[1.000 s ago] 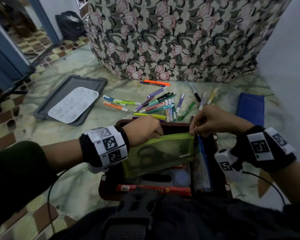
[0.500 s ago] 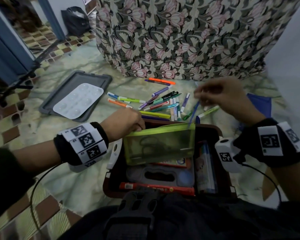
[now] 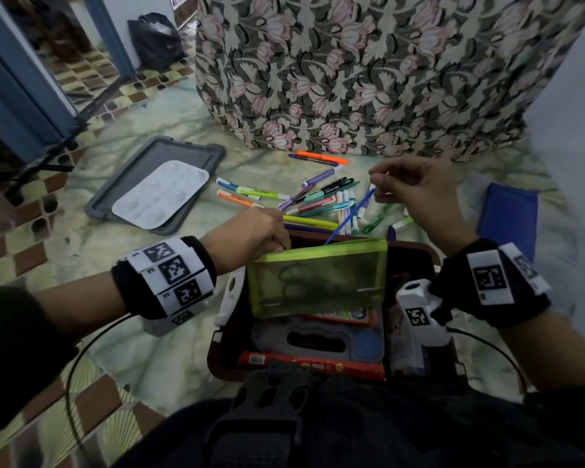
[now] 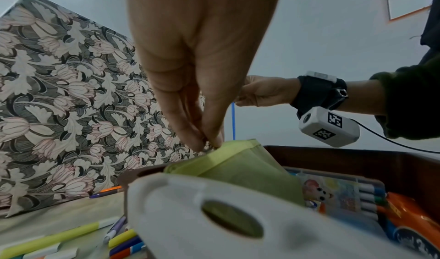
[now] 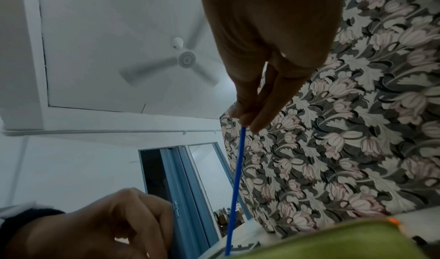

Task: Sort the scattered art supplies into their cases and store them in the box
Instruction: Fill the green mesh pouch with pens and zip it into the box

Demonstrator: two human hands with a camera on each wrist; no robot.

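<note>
A green mesh pouch stands upright in the dark brown box; scissors show faintly through it. My left hand pinches the pouch's top left corner. My right hand is raised over the box and pinches the top of a thin blue stick, whose lower end dips into the pouch opening. Several markers and pens lie scattered on the floor beyond the box. The right wrist view shows the stick hanging straight down from my fingertips.
A grey tray holding a white paint palette lies to the left. A blue cloth case lies to the right. The box also holds a red pack, a marker set and a grey case. A floral mattress stands behind.
My right hand lifted from the pouch's right corner, rising and moving away with the blue stick drawn up out of the pouch. The left hand kept its pinch on the corner.
</note>
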